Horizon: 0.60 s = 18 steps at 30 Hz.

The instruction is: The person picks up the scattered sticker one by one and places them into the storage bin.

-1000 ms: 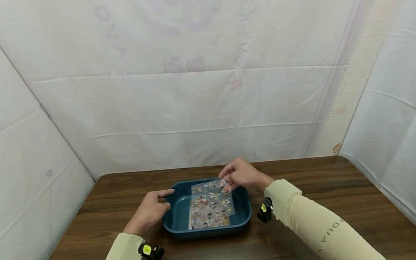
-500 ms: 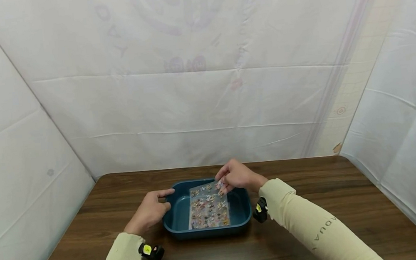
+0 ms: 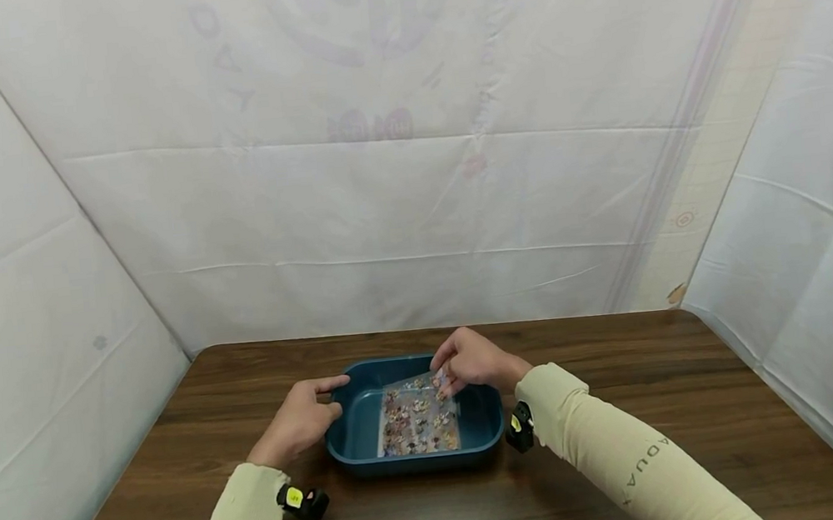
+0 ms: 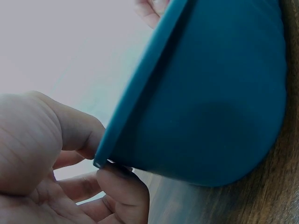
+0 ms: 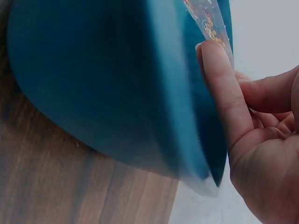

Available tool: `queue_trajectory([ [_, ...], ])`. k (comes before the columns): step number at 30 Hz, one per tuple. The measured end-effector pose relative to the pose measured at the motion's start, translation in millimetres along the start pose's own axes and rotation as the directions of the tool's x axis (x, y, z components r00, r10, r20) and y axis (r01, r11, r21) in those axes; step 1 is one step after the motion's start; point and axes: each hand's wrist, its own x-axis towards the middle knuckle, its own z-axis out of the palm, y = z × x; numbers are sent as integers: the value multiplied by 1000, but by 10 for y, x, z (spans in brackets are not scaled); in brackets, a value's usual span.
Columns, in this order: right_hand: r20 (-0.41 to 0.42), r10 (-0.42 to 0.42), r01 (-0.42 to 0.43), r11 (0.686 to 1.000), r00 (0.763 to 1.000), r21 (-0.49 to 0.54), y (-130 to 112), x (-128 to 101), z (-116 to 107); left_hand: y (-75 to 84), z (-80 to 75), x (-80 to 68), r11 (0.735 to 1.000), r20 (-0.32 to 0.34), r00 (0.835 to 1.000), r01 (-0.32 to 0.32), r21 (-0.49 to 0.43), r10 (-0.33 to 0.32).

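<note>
Right sleeve (image 3: 632, 465) reads "AQUA"; faint mirrored letters show through the white backdrop (image 3: 408, 169) but can't be read. One teal tray (image 3: 351, 442) sits on the brown table (image 3: 622, 357) with one sticker sheet (image 3: 417, 419) lying inside it, its far corner lifted and pinched by the right hand (image 3: 475, 359), fingers curled on it. Left hand (image 3: 299, 418) grips the tray's left rim, thumb over the edge and fingers under; two hands, two wrist cameras.
</note>
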Motion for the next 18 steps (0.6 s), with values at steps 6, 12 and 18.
queue_trajectory([
  [6,4,-5,5,999,1000,-32,43,4,53,-3,4,-2,1000,0,1000,2,0,-2],
  [12,2,-2,2,997,1000,-71,58,10,77,-5,2,5,1000,1,1000,-1,-1,1],
  [18,7,-8,8,994,1000,-105,59,18,104,1,-2,3,1000,-1,1000,13,-3,-13],
])
